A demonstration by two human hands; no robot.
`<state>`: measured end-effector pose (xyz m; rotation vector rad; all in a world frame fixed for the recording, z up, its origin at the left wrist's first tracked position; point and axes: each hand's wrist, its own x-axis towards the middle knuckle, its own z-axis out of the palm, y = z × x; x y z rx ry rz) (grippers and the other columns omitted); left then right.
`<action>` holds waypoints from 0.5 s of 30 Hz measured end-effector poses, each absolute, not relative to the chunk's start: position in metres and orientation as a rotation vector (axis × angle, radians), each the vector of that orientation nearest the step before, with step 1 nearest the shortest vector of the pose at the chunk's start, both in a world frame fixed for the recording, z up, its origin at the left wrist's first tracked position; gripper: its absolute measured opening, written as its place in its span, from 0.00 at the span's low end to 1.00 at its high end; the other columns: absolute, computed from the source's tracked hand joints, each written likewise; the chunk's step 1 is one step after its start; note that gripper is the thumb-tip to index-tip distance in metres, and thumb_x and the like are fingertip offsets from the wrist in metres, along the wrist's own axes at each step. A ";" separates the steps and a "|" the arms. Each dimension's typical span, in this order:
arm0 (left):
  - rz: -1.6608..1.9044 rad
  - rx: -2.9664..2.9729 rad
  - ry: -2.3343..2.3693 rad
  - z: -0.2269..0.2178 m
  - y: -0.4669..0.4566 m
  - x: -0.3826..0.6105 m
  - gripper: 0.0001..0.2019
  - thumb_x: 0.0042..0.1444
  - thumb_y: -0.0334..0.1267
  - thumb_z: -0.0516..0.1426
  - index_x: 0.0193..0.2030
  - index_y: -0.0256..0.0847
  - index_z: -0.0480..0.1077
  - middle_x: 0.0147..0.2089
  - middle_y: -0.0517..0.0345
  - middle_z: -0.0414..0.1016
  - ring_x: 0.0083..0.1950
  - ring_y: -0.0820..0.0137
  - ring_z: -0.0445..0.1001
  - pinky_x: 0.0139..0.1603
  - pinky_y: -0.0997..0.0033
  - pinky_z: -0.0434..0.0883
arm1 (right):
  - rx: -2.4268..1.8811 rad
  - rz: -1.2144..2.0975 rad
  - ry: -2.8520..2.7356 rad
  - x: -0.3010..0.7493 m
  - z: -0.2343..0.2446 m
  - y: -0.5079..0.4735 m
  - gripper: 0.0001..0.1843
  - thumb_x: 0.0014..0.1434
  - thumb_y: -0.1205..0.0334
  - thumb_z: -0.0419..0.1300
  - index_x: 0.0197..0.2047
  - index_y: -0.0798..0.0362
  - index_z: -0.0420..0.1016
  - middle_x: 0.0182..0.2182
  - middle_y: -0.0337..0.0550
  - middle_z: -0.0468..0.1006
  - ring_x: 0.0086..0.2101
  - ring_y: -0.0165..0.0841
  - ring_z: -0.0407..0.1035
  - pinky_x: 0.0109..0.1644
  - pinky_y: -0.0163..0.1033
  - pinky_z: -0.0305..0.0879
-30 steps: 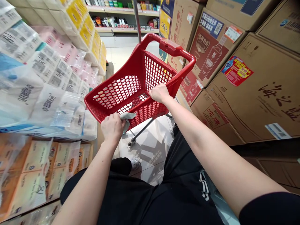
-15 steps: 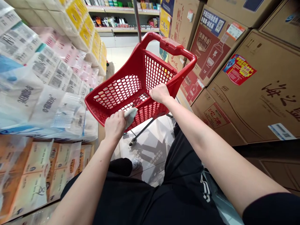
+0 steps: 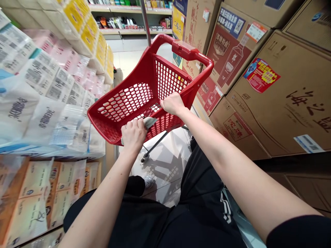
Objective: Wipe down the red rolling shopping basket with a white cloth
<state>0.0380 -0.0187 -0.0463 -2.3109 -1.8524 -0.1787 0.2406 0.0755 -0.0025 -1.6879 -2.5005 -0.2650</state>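
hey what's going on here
A person in a shop aisle has both bare hands on a red plastic shopping cart. The left hand holds a crumpled grey cloth against the cart's near rim, while the right hand grips the rim further along. Stacked brown cardboard boxes line one side of the aisle, and plastic-wrapped paper packs line the other.

1 left hand (image 3: 133,135) + 1 right hand (image 3: 173,104), both approx 12 o'clock of body. 1 grey cloth (image 3: 149,122), 1 red shopping cart (image 3: 191,51), 1 visible caster (image 3: 145,157). 2 white sneakers (image 3: 149,182) at 6 o'clock. 6+ brown cartons (image 3: 274,103) at 2–3 o'clock; 2 shelves (image 3: 134,31) at 12 o'clock.
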 end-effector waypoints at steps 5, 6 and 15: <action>-0.093 -2.276 -1.900 -0.044 -0.012 0.038 0.21 0.61 0.44 0.42 0.50 0.30 0.64 0.43 0.34 0.69 0.46 0.50 0.67 0.40 0.56 0.59 | -1.693 -0.259 -2.476 0.236 -0.003 0.072 0.28 0.67 0.62 0.39 0.41 0.61 0.81 0.37 0.57 0.80 0.38 0.41 0.71 0.46 0.45 0.51; -0.059 -2.269 -1.899 -0.043 -0.009 0.039 0.22 0.61 0.46 0.42 0.49 0.30 0.64 0.42 0.34 0.69 0.45 0.50 0.68 0.39 0.57 0.59 | -1.689 -0.257 -2.473 0.236 -0.003 0.072 0.28 0.67 0.63 0.39 0.41 0.61 0.81 0.37 0.57 0.80 0.38 0.41 0.71 0.46 0.45 0.51; -0.092 -2.319 -1.801 -0.046 -0.009 0.038 0.19 0.60 0.42 0.44 0.50 0.30 0.63 0.43 0.37 0.69 0.45 0.52 0.68 0.40 0.58 0.60 | -1.669 -0.230 -2.482 0.240 -0.003 0.074 0.28 0.66 0.62 0.40 0.40 0.62 0.81 0.37 0.57 0.80 0.38 0.40 0.71 0.46 0.44 0.51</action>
